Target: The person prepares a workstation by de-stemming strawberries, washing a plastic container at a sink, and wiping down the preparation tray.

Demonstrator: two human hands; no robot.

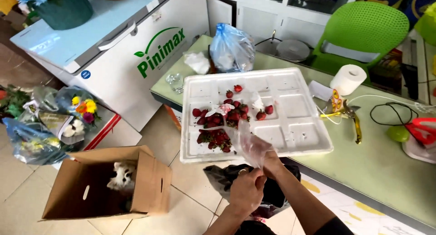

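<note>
Clear thin plastic bag [252, 146] pinched by left hand [246, 189] and right hand [271, 163], just below white foam tray [299, 126] of red strawberries [222, 121]; brown cardboard box [145, 185] left of tray.

Both hands, left [246, 189] & right [271, 164], pinch clear bag [252, 144] over white tray [299, 126] w/ strawberries [222, 121].

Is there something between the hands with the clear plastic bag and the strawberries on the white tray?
Nothing visible blocks the way. Both hands, left and right, hold the thin clear plastic bag at the near edge of the white foam tray; the red strawberries lie just beyond.
</note>
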